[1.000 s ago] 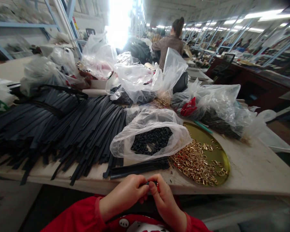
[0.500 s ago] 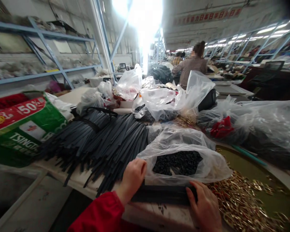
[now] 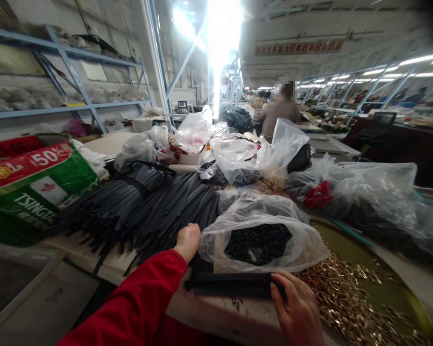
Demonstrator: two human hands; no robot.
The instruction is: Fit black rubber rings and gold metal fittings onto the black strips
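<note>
My left hand (image 3: 188,241) is closed in a fist beside the right edge of a pile of long black strips (image 3: 166,206). Whatever its fingers hold, if anything, is hidden. A flat stack of black strips (image 3: 234,284) lies along the front edge of the table, and my right hand (image 3: 298,302) grips its right end, thumb in front and fingers behind. Just behind the stack stands an open clear plastic bag (image 3: 209,240) with many small black pieces (image 3: 260,242) in it.
Right of my right hand, a round olive tray (image 3: 393,288) holds many gold metal links (image 3: 346,298). A green and red bag (image 3: 39,192) stands at left. Plastic bags (image 3: 234,149) crowd the back. Another person (image 3: 279,115) is farther off, near blue shelving (image 3: 72,79).
My left hand has moved left and slightly up, away from the stack toward the strip pile. My right hand keeps its hold on the stack. The view has shifted slightly.
</note>
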